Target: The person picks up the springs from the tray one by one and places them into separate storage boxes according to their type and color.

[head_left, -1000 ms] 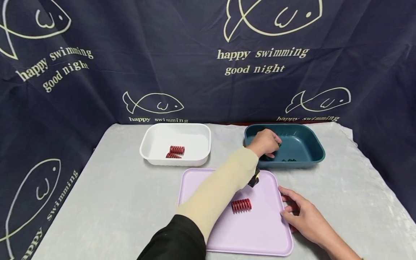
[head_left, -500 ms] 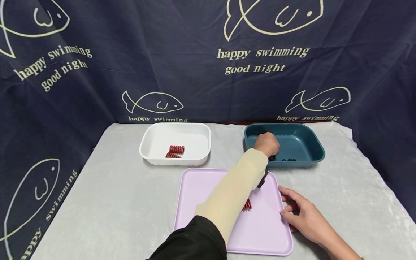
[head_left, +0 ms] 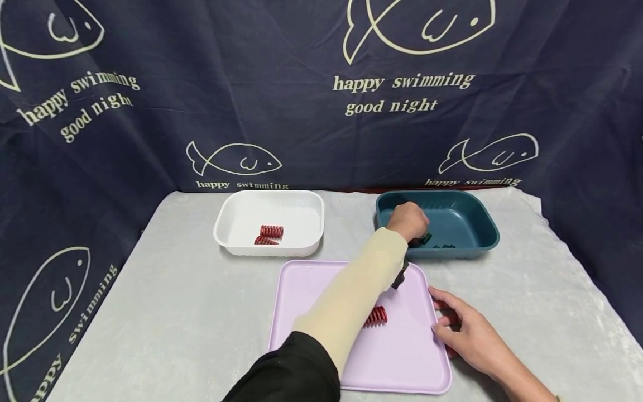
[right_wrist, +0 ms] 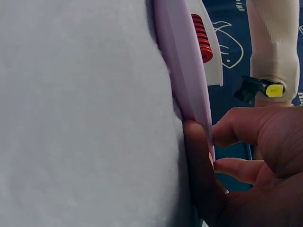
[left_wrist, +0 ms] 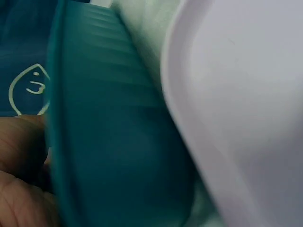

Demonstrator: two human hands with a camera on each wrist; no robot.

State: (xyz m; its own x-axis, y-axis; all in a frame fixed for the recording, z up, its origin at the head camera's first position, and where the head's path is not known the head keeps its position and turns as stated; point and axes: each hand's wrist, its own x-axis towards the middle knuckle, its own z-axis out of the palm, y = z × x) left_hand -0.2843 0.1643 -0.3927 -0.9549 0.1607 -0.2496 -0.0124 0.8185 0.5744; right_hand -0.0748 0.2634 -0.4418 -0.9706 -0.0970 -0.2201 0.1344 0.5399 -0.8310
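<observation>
By cloth w/ "happy swimming good night", R hand grips tray, L hand in teal bin, hold unclear.

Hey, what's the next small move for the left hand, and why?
I'd probably move the left hand out of the teal bin toward the red spring on the lilac tray. Two other red springs lie in the white bin, dark green pieces in the teal one, and the right hand grips the tray's edge. Whether the left hand holds anything, I can't tell.
</observation>
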